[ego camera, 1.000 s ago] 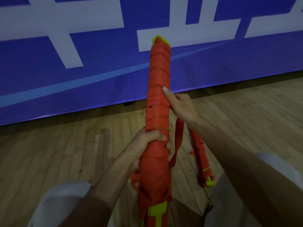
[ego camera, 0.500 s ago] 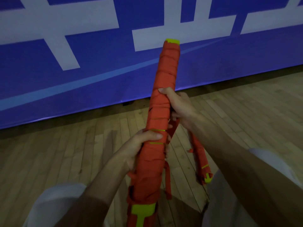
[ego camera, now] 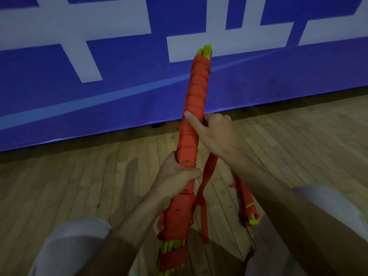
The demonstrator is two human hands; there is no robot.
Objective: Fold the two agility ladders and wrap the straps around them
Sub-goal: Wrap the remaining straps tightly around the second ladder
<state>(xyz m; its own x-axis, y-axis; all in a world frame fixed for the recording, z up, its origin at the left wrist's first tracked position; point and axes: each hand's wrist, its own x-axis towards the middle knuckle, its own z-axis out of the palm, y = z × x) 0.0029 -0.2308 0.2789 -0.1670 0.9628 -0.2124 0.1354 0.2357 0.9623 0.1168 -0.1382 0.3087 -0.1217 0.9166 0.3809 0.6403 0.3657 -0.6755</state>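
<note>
A folded agility ladder (ego camera: 196, 92), yellow rungs bundled and wound in orange strap, points up and away from me, leaning right. My left hand (ego camera: 175, 176) grips the bundle around its middle. My right hand (ego camera: 215, 132) holds it higher up, thumb pressed on the wraps. A loose strap end (ego camera: 207, 188) hangs down from my right hand beside the bundle. The second ladder (ego camera: 248, 204), also wrapped in orange, lies on the floor under my right forearm.
The wooden floor (ego camera: 79, 192) stretches all around. A blue banner wall with white lettering (ego camera: 99, 76) stands close ahead. My knees in light trousers (ego camera: 65, 248) are at the bottom left and right.
The bundle's top has tilted further to the right and rotated. My right hand has slid round it, and the loose strap now hangs longer between the hands.
</note>
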